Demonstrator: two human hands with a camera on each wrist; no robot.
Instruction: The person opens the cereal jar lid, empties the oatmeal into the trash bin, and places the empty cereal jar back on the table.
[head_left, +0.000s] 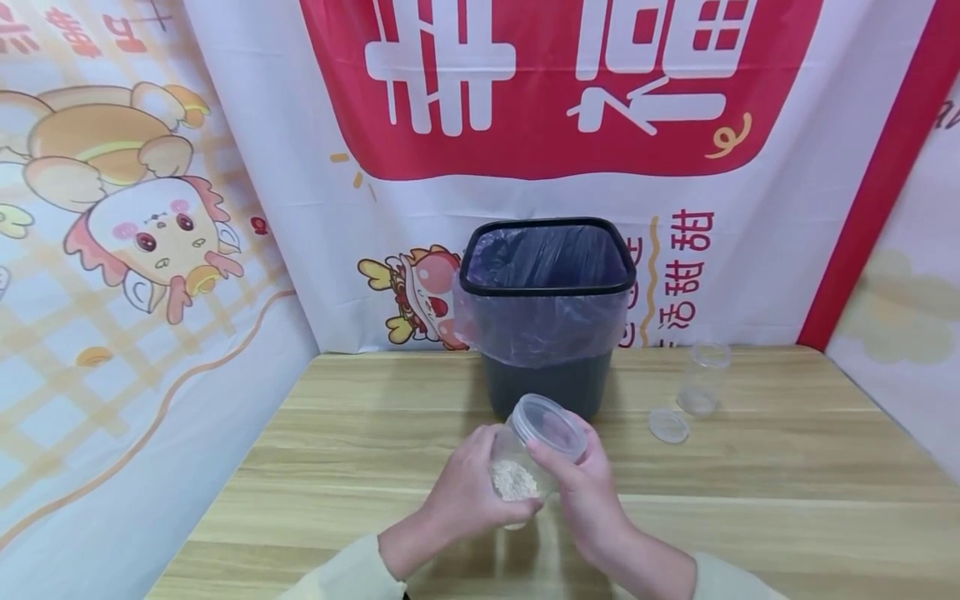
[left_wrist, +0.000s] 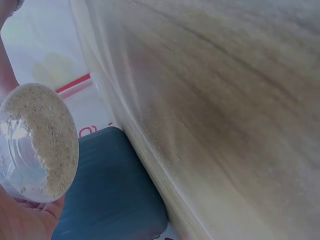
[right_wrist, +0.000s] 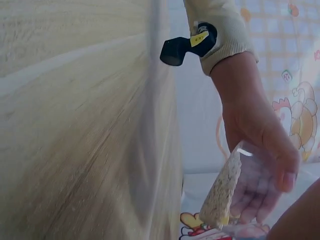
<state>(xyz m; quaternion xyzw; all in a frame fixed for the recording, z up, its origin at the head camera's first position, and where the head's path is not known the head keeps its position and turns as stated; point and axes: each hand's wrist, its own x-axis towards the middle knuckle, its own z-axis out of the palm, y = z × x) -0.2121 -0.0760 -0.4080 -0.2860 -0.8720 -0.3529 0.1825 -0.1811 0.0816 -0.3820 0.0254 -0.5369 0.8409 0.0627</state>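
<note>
A clear plastic jar (head_left: 512,477) is held tilted above the table, partly filled with pale, flaky grains (left_wrist: 57,135). My left hand (head_left: 468,492) grips its body, the thumb toward the bottom; the fingers on its far side show through the clear wall in the right wrist view. At the upper end is a translucent round lid (head_left: 558,429), which my right hand (head_left: 592,500) holds around the rim. Whether the lid is screwed tight cannot be told. In the right wrist view, only a blurred part of the right hand (right_wrist: 300,217) shows.
Just behind the hands stands a dark bin (head_left: 543,383) lined with a clear bag (head_left: 555,325). To the right, a second clear jar (head_left: 701,383) stands near the table's back edge, with a loose clear lid (head_left: 668,425) lying beside it. Printed cloth hangs behind the wooden table (head_left: 360,442).
</note>
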